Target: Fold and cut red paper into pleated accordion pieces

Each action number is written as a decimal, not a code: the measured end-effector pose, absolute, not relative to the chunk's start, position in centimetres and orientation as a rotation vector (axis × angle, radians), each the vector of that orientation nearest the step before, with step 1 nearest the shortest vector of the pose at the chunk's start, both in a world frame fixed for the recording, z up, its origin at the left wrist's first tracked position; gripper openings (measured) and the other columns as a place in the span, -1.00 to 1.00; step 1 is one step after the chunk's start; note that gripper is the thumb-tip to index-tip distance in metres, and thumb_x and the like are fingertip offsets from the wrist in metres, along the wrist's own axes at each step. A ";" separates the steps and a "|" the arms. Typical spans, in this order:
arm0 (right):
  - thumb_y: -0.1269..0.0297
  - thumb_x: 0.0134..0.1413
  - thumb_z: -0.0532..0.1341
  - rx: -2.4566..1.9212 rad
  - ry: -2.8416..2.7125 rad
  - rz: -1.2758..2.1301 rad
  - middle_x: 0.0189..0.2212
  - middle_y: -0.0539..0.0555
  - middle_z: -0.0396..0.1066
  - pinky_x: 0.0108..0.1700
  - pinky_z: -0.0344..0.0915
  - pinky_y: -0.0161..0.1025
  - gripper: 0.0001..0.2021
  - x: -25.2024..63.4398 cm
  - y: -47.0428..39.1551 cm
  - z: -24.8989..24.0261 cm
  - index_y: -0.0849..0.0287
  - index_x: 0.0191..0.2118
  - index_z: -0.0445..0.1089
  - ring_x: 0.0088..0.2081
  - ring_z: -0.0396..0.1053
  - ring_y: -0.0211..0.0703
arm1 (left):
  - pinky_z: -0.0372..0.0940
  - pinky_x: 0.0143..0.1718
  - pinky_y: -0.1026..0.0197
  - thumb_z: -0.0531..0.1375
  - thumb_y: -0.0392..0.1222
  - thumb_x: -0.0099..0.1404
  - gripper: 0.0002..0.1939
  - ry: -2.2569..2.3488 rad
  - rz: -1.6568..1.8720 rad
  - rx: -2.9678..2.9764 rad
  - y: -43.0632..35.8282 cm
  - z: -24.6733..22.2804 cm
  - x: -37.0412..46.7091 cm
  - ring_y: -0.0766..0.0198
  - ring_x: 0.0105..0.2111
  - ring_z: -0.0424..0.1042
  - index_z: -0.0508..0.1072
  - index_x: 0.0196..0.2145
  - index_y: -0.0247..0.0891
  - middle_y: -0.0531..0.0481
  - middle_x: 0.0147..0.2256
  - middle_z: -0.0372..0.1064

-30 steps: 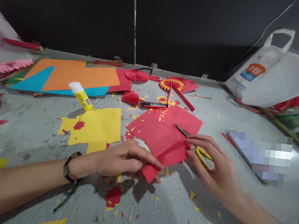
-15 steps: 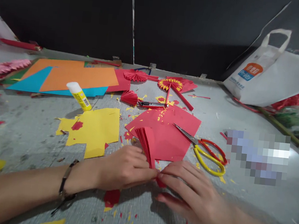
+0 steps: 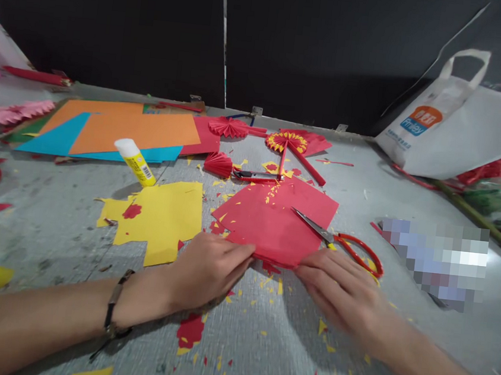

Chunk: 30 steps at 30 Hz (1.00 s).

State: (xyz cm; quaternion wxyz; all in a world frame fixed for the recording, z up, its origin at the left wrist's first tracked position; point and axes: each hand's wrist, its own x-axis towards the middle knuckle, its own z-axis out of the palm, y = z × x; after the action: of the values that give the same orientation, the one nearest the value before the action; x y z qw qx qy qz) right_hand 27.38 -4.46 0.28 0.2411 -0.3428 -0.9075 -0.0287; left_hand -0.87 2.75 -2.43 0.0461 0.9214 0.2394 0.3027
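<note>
The person's left hand (image 3: 209,266) and right hand (image 3: 345,290) are apart, their fingers clamped on opposite ends of a narrow folded red paper (image 3: 276,260). It lies low over the middle of the worktop (image 3: 255,355), a grey surface with a fine, woven-looking texture and dark specks, along the near side of a flat, angular red sheet (image 3: 270,213). Scissors (image 3: 318,225) with pointed metal blades and looped handles, one red and one yellow, lie with their blades on that sheet, just beyond the right hand.

Beyond the left hand is a smooth yellow sheet (image 3: 164,217) with stepped, cut-out edges, a scalloped red scrap (image 3: 132,211) on it. A glue stick (image 3: 135,162) with a white cap and yellow barrel stands tilted in view near its far side. Toward the worktop's far edge are overlapping orange paper (image 3: 139,134) and blue paper (image 3: 56,134), a pleated red rosette (image 3: 229,127), a yellow-patterned rosette (image 3: 287,142), a small closed-up red fan (image 3: 218,164) and a slim utility knife (image 3: 256,176). A white bag (image 3: 458,126) with loop handles sits at the far right corner. Small jagged red and yellow scraps litter the near middle.
</note>
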 end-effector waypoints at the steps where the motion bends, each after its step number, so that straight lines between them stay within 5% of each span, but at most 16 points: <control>1: 0.58 0.37 0.15 -0.944 -2.483 -0.089 -0.09 0.24 0.55 0.00 0.46 0.00 -0.77 27.8 -4.4 0.5 0.27 0.05 0.42 -0.03 0.51 0.05 | 0.29 -0.46 0.27 0.06 -0.25 0.57 -0.75 0.750 0.929 2.819 2.8 -2.3 -0.9 0.28 -0.52 0.47 0.53 -0.20 -0.25 0.01 -0.48 0.50; 11: 0.56 0.38 0.15 -0.975 -2.568 -0.028 -0.13 0.20 0.54 -0.06 0.44 -0.02 -0.83 27.9 -4.4 0.9 0.25 -0.03 0.41 -0.10 0.50 0.03 | 0.24 -0.22 0.13 0.02 -0.42 0.55 -0.70 0.452 0.822 3.094 2.4 -0.7 -0.8 0.19 -0.31 0.30 0.43 -0.34 -0.32 -0.08 -0.29 0.39; 20: 0.50 0.44 0.07 -0.987 -2.654 0.099 -0.11 0.21 0.52 -0.09 0.46 -0.04 -0.76 26.6 -5.1 -0.2 0.26 0.04 0.45 -0.11 0.50 0.04 | 0.23 -0.29 0.13 0.08 -0.24 0.60 -0.69 0.141 0.672 3.049 2.7 -0.7 -0.7 0.24 -0.42 0.24 0.48 -0.31 -0.31 -0.01 -0.36 0.39; 25: 0.49 0.44 0.07 -1.043 -2.645 0.178 -0.15 0.18 0.48 -0.13 0.46 -0.03 -0.77 26.3 -5.3 -0.1 0.23 0.01 0.46 -0.14 0.47 0.03 | 0.26 -0.32 0.13 0.17 -0.29 0.53 -0.87 0.114 0.609 3.062 2.5 -0.6 -0.7 0.22 -0.39 0.30 0.50 -0.20 -0.33 -0.02 -0.32 0.42; 30: 0.45 0.46 0.11 -1.021 -2.644 0.166 -0.10 0.18 0.50 -0.08 0.47 -0.02 -0.79 25.9 -5.6 -0.4 0.24 0.05 0.45 -0.10 0.46 0.03 | 0.29 -0.33 0.12 0.15 -0.32 0.53 -0.82 0.111 0.615 3.069 2.4 -0.6 -0.6 0.23 -0.39 0.31 0.50 -0.26 -0.31 -0.01 -0.35 0.41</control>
State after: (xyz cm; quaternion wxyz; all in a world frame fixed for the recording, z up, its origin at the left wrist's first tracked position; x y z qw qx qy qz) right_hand 25.91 -5.56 -0.38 0.1506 -0.3555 -0.9207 0.0577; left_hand -0.63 2.43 -0.58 0.0049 0.9799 0.0356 0.1965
